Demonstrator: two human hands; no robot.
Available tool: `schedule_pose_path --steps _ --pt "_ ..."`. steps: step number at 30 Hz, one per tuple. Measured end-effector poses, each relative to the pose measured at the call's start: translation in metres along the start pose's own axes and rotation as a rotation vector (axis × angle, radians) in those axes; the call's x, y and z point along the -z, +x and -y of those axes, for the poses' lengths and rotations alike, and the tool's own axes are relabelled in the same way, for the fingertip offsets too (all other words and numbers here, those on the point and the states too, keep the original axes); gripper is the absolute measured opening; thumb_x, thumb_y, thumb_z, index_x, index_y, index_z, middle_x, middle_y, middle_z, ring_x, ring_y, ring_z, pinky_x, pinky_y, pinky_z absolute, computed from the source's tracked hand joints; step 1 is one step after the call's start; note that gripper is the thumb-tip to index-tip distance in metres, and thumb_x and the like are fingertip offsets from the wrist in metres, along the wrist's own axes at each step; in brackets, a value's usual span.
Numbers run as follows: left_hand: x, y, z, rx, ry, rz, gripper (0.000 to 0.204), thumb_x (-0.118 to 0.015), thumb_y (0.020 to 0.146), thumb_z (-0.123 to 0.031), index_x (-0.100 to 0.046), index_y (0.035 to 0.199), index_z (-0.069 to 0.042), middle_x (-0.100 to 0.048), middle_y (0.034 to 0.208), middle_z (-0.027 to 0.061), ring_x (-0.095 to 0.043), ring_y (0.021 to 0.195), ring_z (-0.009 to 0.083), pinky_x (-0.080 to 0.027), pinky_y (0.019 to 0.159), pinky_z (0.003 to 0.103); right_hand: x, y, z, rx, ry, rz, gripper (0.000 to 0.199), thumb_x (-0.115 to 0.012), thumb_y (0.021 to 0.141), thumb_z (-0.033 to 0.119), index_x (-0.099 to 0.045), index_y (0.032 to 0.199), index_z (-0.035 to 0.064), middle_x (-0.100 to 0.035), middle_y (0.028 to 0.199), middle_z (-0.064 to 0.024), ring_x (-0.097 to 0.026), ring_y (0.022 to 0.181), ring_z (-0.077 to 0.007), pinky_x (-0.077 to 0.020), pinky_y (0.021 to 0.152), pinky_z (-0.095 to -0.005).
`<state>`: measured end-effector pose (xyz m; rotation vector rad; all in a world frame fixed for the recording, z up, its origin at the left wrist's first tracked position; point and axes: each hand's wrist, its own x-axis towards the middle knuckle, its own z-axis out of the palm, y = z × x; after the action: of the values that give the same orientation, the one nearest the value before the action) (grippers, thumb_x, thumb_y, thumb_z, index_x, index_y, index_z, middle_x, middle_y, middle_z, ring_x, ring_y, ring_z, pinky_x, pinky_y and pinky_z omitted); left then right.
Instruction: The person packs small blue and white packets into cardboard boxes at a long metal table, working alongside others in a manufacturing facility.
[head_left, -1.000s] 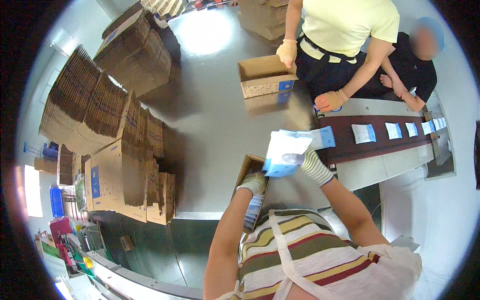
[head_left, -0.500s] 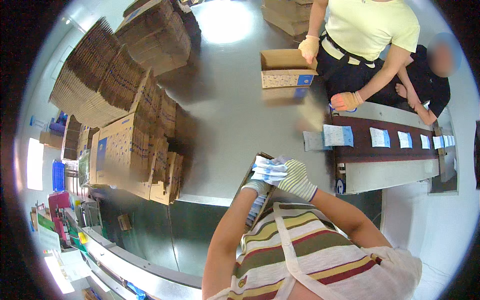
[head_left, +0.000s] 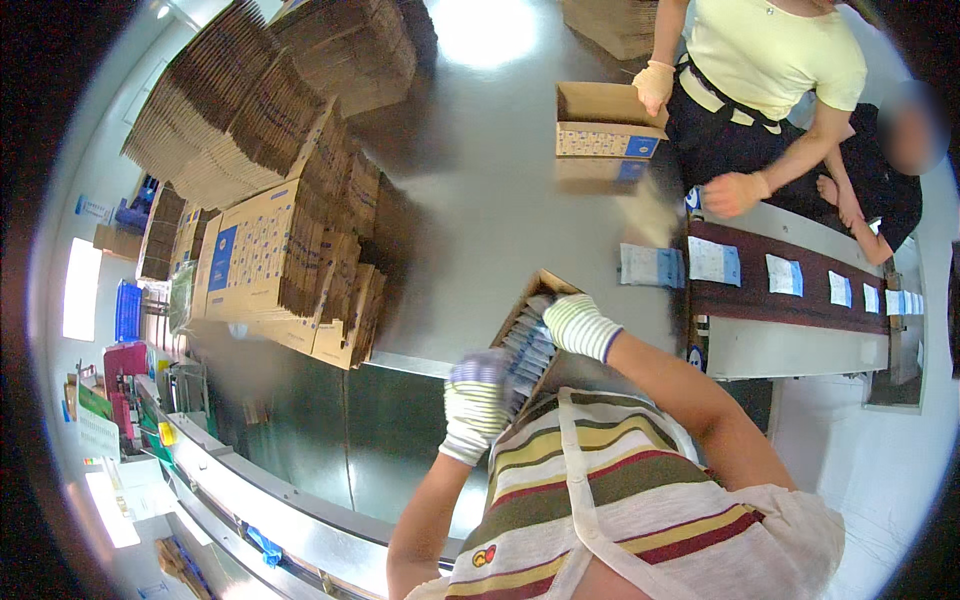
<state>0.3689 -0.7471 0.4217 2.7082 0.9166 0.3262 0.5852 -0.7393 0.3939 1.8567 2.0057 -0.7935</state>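
One grey metal table [head_left: 480, 210] spans the scene. At left stand several stacks of flattened cartons [head_left: 265, 250], exact number unclear. One dark red conveyor belt [head_left: 748, 302] runs at right; two co-workers [head_left: 780, 60] are beyond it. One open carton [head_left: 606, 140] sits far right. One near carton [head_left: 548, 283] holds a row of packets [head_left: 530, 345], uncountable. The right hand [head_left: 580, 327] reaches over its far end, fingers at the packets; grip cannot be told. The left hand [head_left: 476, 400], blurred, is at its left side; grip cannot be told. Four distinct belt packets [head_left: 714, 261] precede an uncountable cluster; one loose packet [head_left: 650, 266] lies on the table.
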Motion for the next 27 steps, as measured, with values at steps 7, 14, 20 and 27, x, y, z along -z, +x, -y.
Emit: schedule_pose_path --steps 7,14,20,27 --pt "-0.065 -0.046 0.046 0.685 -0.670 -0.182 0.034 -0.042 0.093 -0.023 -0.052 0.112 0.004 -0.061 0.099 0.0250 -0.061 0.090 0.0356 -0.047 0.078 0.038 0.020 0.013 0.025 0.377 0.200 -0.594 0.025 -0.055 0.081 0.028 -0.061 0.096 0.0078 -0.059 0.099 -0.0136 -0.056 0.099 -0.0279 -0.0452 0.086 -0.0419" --pt "-0.074 0.003 -0.008 0.861 -1.408 -0.253 0.046 -0.047 0.094 -0.030 -0.038 0.129 -0.002 -0.055 0.111 0.0097 -0.054 0.096 0.0194 -0.047 0.085 0.031 -0.045 -0.031 0.036 0.509 -0.101 -0.697 0.021 -0.051 0.082 0.022 -0.061 0.091 0.0053 -0.062 0.087 -0.0101 -0.060 0.083 -0.0252 -0.0444 0.085 -0.0401" --pt "-0.071 0.046 0.041 0.586 -0.837 -0.345 0.049 -0.049 0.093 -0.025 -0.035 0.133 0.000 -0.052 0.120 0.0125 -0.047 0.115 0.0267 -0.039 0.097 0.035 -0.033 0.050 0.016 0.434 -0.229 -0.935 0.018 -0.045 0.083 0.017 -0.059 0.094 0.0116 -0.060 0.078 -0.0060 -0.059 0.072 -0.0210 -0.0431 0.072 -0.0391" --pt "0.063 0.054 0.081 0.233 0.087 -0.332 0.049 -0.057 0.077 -0.011 -0.044 0.123 -0.003 -0.044 0.125 0.0189 -0.032 0.122 0.0458 -0.028 0.101 0.054 0.186 0.227 -0.105 -0.538 -0.435 -0.782 0.068 -0.050 0.082 0.034 -0.031 0.135 -0.0045 -0.036 0.137 -0.0237 -0.037 0.124 -0.0356 -0.0253 0.102 -0.0521"
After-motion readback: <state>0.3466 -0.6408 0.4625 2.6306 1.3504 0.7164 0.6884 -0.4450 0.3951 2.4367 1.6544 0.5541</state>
